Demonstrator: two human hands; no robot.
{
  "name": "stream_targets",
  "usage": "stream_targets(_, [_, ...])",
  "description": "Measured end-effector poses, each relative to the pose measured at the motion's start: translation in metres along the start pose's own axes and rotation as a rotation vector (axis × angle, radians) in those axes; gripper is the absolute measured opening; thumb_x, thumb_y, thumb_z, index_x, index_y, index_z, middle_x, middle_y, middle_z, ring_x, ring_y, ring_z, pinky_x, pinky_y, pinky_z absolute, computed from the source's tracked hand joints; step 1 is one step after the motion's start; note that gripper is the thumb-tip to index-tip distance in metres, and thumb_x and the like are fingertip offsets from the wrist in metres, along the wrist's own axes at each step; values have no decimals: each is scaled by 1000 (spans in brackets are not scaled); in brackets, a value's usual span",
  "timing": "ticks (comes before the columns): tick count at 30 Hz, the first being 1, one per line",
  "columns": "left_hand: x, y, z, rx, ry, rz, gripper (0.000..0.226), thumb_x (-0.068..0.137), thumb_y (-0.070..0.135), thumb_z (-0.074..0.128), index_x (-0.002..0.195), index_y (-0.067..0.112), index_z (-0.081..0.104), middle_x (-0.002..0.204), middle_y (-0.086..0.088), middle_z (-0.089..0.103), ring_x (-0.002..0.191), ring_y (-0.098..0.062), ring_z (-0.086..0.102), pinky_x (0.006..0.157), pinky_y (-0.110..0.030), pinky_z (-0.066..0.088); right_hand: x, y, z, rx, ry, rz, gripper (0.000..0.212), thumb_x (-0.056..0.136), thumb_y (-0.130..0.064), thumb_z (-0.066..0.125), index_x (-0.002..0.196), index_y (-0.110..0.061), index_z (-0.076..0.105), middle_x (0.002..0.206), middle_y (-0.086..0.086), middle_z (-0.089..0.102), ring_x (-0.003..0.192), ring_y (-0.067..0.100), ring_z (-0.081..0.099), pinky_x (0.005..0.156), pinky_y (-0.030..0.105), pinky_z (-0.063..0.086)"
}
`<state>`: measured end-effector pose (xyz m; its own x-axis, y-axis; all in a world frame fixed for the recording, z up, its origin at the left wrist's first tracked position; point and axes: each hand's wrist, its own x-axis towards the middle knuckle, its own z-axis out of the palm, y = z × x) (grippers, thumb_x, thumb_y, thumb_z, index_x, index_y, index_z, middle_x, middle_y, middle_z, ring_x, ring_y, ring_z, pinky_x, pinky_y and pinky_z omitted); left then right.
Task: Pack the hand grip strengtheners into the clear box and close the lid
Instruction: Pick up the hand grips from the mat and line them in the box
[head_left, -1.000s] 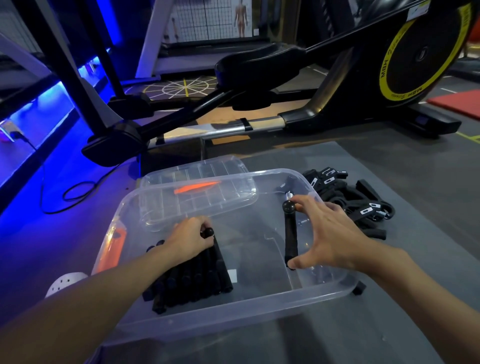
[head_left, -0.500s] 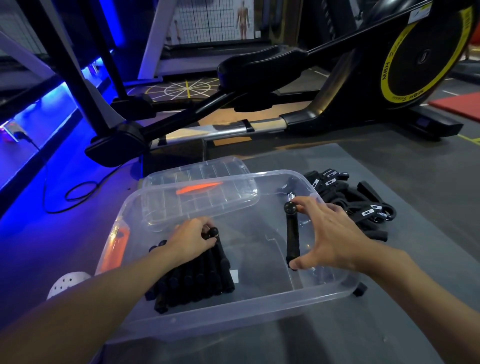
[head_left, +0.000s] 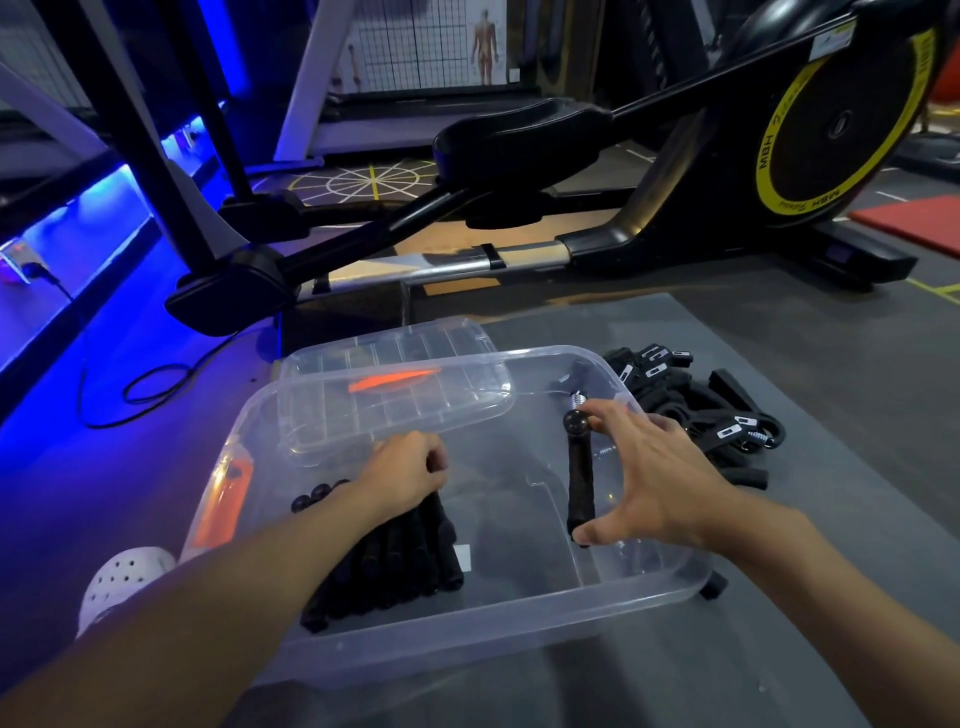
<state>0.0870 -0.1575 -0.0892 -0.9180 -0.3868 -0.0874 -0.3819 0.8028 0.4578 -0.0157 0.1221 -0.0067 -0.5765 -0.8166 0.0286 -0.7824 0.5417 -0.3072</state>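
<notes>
The clear box (head_left: 483, 618) sits open on a grey mat. Inside at the left lies a row of black hand grip strengtheners (head_left: 395, 561). My left hand (head_left: 405, 470) rests closed on the top ends of that row. My right hand (head_left: 654, 478) reaches into the right side of the box and holds one black strengthener (head_left: 580, 478) between thumb and fingers, its knob end up. The clear lid (head_left: 395, 384) with an orange latch leans on the box's far rim. A pile of more black strengtheners (head_left: 696, 410) lies on the mat to the right of the box.
An elliptical trainer (head_left: 571, 171) with a yellow-ringed flywheel stands just behind the box. A white perforated shoe (head_left: 124, 577) is at the left of the box. A black cable (head_left: 150, 384) loops on the blue-lit floor at left. A red mat (head_left: 914, 218) lies far right.
My left hand has slid slightly forward along the row of strengtheners, covering its top ends. My right hand keeps the single strengthener in about the same place.
</notes>
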Motion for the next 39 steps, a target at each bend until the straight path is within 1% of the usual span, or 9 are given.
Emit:
stream_targets(4, [-3, -15, -4, 37, -3, 16, 27, 79, 24, 76, 103, 18, 65, 97, 6, 59, 92, -15, 59, 85, -28, 49, 1, 0, 1, 5, 4, -2, 116, 41, -76, 66, 137, -36, 16, 130, -10, 47, 129, 7, 42, 115, 36, 19])
stream_targets(7, [-9, -22, -10, -13, -1, 26, 17, 77, 24, 80, 84, 22, 64, 82, 12, 58, 77, -7, 56, 65, -14, 41, 1, -1, 0, 1, -1, -4, 116, 41, -76, 66, 137, -36, 15, 132, -9, 48, 130, 8, 42, 115, 37, 19])
stream_targets(9, [-11, -23, -9, -56, -14, 23, 22, 77, 20, 80, 73, 28, 60, 77, 13, 60, 71, -6, 56, 58, -11, 36, 0, -1, -1, 2, 1, -2, 116, 41, -76, 66, 137, -36, 15, 132, -9, 48, 130, 8, 42, 115, 36, 19])
stream_targets(14, [-9, -20, -5, -134, 20, -2, 12, 75, 18, 82, 77, 19, 69, 77, 5, 68, 73, -10, 63, 65, -21, 44, 0, -1, 1, -7, 1, 3, 115, 41, -76, 66, 136, -38, 14, 132, -8, 49, 130, 9, 42, 114, 35, 20])
stream_targets(28, [-12, -25, -10, -94, -1, -4, 15, 76, 22, 78, 77, 22, 63, 76, 9, 63, 70, -5, 58, 59, -17, 39, 0, -3, -2, -5, -7, 16, 114, 41, -75, 65, 136, -38, 15, 133, -7, 51, 135, 14, 35, 113, 33, 18])
stream_targets(32, [-15, -24, -14, -89, 2, 9, 16, 77, 30, 77, 87, 25, 65, 85, 10, 63, 82, -11, 60, 77, -28, 50, -1, -5, -3, -8, -11, 22, 114, 40, -76, 64, 136, -37, 14, 134, -7, 51, 137, 15, 34, 112, 32, 17])
stream_targets(34, [-18, -15, -19, -34, 76, 52, 27, 78, 37, 74, 102, 26, 65, 96, 12, 62, 94, -10, 59, 87, -32, 49, -1, -5, -3, -9, -11, 18, 115, 41, -76, 63, 137, -37, 14, 134, -7, 51, 137, 15, 34, 112, 32, 17])
stream_targets(36, [-22, 6, -25, -33, 172, 169, 36, 78, 43, 71, 109, 25, 66, 100, 14, 62, 98, -8, 58, 90, -31, 47, -1, -5, -3, -3, -7, 11, 116, 42, -76, 65, 138, -36, 15, 136, -7, 49, 135, 12, 37, 113, 32, 17])
stream_targets(39, [-27, 58, -29, -172, 168, 353, 41, 79, 40, 76, 114, 21, 65, 103, 11, 64, 99, -4, 58, 90, -15, 42, -1, -6, -5, 9, 0, 9, 117, 43, -72, 70, 138, -31, 16, 142, -9, 44, 135, 8, 37, 112, 30, 17])
